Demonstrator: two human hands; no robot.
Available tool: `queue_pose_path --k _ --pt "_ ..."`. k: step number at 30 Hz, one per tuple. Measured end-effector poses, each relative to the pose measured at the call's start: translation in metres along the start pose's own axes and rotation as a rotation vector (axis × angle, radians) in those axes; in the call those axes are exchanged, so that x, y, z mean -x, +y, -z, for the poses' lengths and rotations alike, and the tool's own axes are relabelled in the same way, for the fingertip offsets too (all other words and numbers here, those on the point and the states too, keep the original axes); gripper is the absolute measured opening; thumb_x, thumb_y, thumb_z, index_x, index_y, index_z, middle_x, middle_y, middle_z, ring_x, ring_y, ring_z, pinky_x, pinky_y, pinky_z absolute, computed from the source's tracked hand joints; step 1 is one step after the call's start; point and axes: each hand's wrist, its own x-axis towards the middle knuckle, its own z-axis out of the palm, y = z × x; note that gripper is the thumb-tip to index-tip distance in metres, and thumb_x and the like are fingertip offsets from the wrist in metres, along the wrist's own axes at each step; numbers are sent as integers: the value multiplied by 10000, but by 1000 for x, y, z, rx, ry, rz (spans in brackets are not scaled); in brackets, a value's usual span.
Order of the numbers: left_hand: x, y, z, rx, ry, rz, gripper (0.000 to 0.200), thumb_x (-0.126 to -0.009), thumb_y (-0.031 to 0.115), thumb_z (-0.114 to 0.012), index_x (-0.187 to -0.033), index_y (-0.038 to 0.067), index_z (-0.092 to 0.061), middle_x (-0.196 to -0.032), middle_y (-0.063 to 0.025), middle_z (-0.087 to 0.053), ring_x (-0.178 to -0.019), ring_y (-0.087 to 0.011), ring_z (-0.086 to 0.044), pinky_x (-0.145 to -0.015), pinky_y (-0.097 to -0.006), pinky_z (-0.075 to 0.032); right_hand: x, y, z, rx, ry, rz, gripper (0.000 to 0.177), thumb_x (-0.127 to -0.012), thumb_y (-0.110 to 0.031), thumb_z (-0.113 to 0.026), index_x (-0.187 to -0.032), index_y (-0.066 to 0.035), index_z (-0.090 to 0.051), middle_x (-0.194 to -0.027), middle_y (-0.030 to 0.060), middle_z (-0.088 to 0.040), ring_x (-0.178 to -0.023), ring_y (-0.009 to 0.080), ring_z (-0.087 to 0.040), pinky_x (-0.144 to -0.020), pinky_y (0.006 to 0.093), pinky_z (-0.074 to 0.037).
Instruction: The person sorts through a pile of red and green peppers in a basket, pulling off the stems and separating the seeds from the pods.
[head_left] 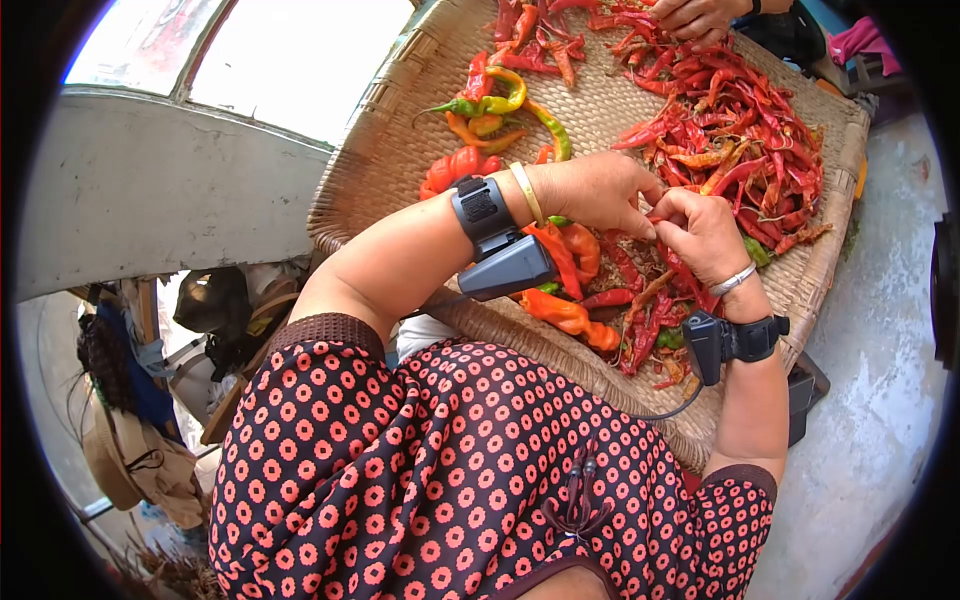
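Note:
My left hand (605, 192) and my right hand (703, 238) meet over a woven basket tray (405, 120), fingertips pinched close together. A little red shows between the fingers, apparently a chili pepper mostly hidden by them. Just beyond my right hand lies a heap of dried red chili peppers (735, 130). Under my wrists sit more chilies, among them an orange pepper (568, 318), with loose seeds around them. Left of my left hand are a wrinkled red pepper (462, 170) and a yellow-green pepper (508, 92).
Another person's hand (692, 18) reaches into the heap at the tray's far edge. A wall and window (290, 60) stand to the left, with bags (130, 450) hanging below. Bluish floor (870, 330) lies to the right. Devices are strapped to both my wrists, with a cable.

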Motion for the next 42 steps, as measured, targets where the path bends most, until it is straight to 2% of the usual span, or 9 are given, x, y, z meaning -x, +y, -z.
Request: queue_pose_path --k 3,6,8,10,14,18,25,29,42 --pt "0 2 12 63 -64 245 263 -777 220 -667 -966 39 -639 -713 -78 -643 -629 -156 -607 -582 -289 -479 0 2 -2 -115 91 -5 167 -701 -94 -650 -842 -17 -606 -725 138 -628 -665 260 -630 -616 317 -484" --pt "-1 -9 36 169 163 415 273 -774 217 -669 -970 31 -631 -727 -87 -640 -667 -173 -615 -601 -293 -488 2 0 1 178 79 80 198 -698 -130 -676 -847 -21 -606 -766 134 -639 -728 298 -622 -650 349 -491" --pt "2 -34 40 -415 649 170 278 -774 220 -668 -973 30 -632 -796 -114 -647 -734 -237 -626 -651 -326 -500 7 3 -6 281 -79 168 195 -680 -124 -677 -841 -39 -610 -778 121 -624 -744 300 -611 -662 364 -487" --pt "5 -30 38 -563 766 131 263 -774 220 -663 -950 25 -638 -851 -126 -646 -796 -281 -623 -694 -355 -502 15 -3 -12 499 -346 172 215 -636 -145 -688 -823 -63 -621 -834 104 -585 -832 291 -579 -715 396 -470" --pt "3 -1 11 -249 148 -21 140 -746 185 -638 -833 77 -649 -785 -100 -631 -735 -295 -608 -663 -378 -493 20 -10 -30 770 -335 195 197 -643 -162 -686 -809 -67 -637 -853 93 -575 -849 288 -556 -730 390 -460" --pt "0 8 -27 -580 -212 -16 160 -736 233 -593 -813 122 -679 -746 -109 -648 -730 -308 -633 -646 -422 -503 22 6 -48 852 -143 191 107 -648 -117 -647 -744 -70 -650 -851 98 -572 -865 294 -546 -735 383 -458" --pt "-1 4 -41 -727 -307 10 151 -746 203 -587 -805 100 -679 -732 -101 -649 -721 -281 -647 -611 -396 -512 13 10 19 239 -327 204 96 -653 -87 -614 -738 -43 -621 -705 145 -572 -687 309 -586 -612 384 -465" --pt "0 7 -48 -710 -313 -53 102 -737 156 -571 -765 83 -636 -744 -74 -622 -700 -260 -645 -562 -386 -518 6 19 29 -97 -74 5 108 -727 -59 -592 -809 11 -598 -721 42 -577 -694 113 -534 -662 256 -437" --pt "0 3 -46 -707 -245 -219 78 -729 134 -571 -770 99 -627 -769 -57 -607 -708 -252 -631 -576 -365 -508 1 28 24 -16 52 -71 143 -764 -118 -634 -835 3 -608 -698 49 -618 -642 108 -561 -605 266 -455"
